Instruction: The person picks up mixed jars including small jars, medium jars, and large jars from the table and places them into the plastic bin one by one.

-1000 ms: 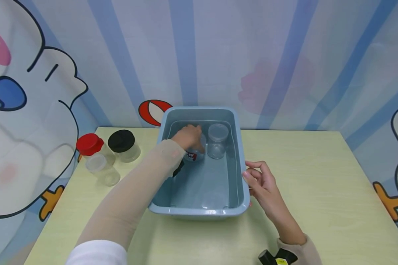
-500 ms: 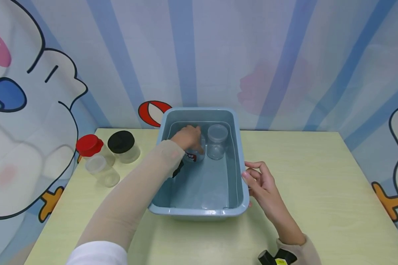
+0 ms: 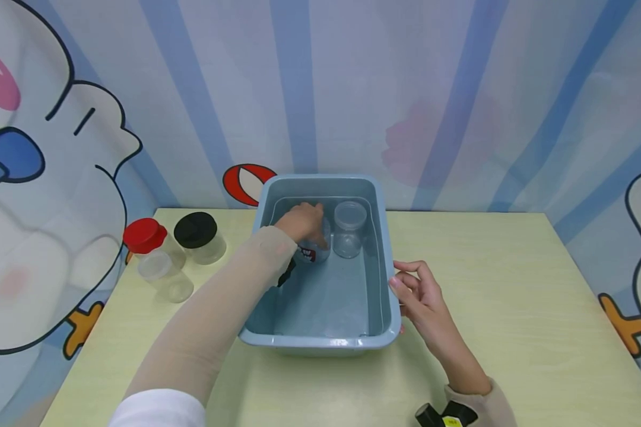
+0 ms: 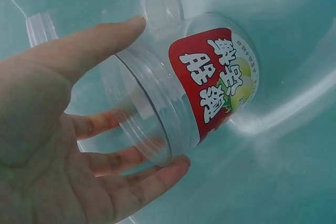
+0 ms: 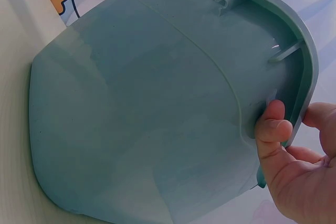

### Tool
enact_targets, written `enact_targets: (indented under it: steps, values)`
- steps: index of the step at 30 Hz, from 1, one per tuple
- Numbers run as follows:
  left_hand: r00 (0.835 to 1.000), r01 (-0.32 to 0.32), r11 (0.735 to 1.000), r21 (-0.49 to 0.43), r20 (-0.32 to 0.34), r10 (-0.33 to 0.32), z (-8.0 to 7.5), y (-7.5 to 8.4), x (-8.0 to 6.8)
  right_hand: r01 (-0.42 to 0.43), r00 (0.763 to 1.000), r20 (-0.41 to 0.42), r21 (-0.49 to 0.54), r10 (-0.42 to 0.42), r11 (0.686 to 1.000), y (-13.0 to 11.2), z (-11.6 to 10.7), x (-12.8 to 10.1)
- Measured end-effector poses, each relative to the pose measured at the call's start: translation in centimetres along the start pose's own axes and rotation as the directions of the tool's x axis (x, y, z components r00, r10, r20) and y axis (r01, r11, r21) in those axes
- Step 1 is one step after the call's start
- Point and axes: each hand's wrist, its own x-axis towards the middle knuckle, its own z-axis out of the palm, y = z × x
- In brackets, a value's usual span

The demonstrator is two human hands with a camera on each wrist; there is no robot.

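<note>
Head cam gives the best overview here: a blue bin sits on a pale yellow table, and the person's left hand is down inside it, toward the far end. That hand is holding a clear labelled jar. Left wrist cam makes it pretty obvious, with the thumb on one side and the fingers curled around the other, right at the threaded mouth. You also get a nice look at its red label, white characters plus some greenish round fruit. From above the jar looks upright, though the hand covers most of it. Just to its right in the bin is a second clear jar, also standing; can't tell if the two actually touch. Meanwhile the right hand grips the bin's right rim, and on the right wrist cam you can see fingers pressed under the lip on the outside wall with another digit up against the edge. Off to the left of the bin, three more jars stand on the table close together: a red-topped jar, a black-topped jar and a whitish-topped jar nearest the person. Behind everything hangs a blue striped backdrop with cartoon characters.
</note>
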Motion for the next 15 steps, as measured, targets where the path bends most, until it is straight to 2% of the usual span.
enact_targets:
  steps: [15]
  values:
    - [1.000, 0.001, 1.000, -0.010, 0.008, -0.001, -0.29, 0.00, -0.22, 0.014, 1.000, 0.010, 0.015, -0.014, 1.000, -0.01, 0.04, 0.01]
